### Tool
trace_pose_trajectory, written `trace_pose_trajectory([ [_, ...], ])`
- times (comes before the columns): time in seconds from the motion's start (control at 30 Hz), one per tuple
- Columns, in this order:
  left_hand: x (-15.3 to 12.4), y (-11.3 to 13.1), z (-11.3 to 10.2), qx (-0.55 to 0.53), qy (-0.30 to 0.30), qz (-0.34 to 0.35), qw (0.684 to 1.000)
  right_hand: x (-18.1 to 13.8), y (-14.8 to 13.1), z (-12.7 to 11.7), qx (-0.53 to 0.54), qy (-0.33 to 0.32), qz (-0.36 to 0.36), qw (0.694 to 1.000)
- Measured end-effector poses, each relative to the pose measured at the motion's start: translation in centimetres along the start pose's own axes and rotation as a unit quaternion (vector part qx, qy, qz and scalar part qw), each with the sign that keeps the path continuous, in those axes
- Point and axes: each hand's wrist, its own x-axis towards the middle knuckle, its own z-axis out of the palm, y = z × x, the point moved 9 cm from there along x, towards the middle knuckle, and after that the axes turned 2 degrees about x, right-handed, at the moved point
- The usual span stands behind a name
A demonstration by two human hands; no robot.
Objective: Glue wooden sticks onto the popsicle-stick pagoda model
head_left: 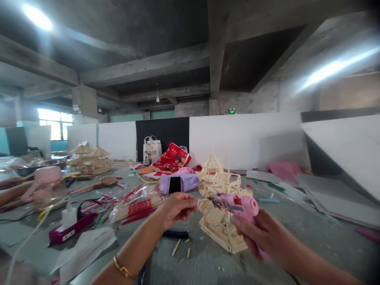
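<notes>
My left hand (175,208) is pinched shut on a small piece of wooden sticks (204,204), held up in front of me. My right hand (263,235) is wrapped round a pink glue gun (237,204), whose nozzle points left and meets the stick piece. Just behind and below them a pale model building made of sticks (221,198) stands on the grey table (311,233). A gold bangle (122,269) sits on my left wrist.
Packets of red-wrapped chopsticks (135,206) lie left of my hand, with a magenta power strip (69,229), a phone (175,185) against a purple bag, and loose sticks (181,249). Another person's arm (12,188) rests at far left. Other stick models (89,160) stand at the back; sheets lie right.
</notes>
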Motion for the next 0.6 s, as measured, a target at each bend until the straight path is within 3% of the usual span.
trace_pose_trajectory([
  [0.23, -0.6, -0.6, 1.0, -0.094, -0.039, -0.006, 0.995, -0.2, -0.7, 1.3, 0.058, -0.009, 0.007, 0.998],
  [0.6, -0.8, -0.9, 2.2, -0.177, -0.071, -0.008, 0.981, -0.3, -1.8, 1.9, 0.016, -0.049, -0.012, 0.999],
])
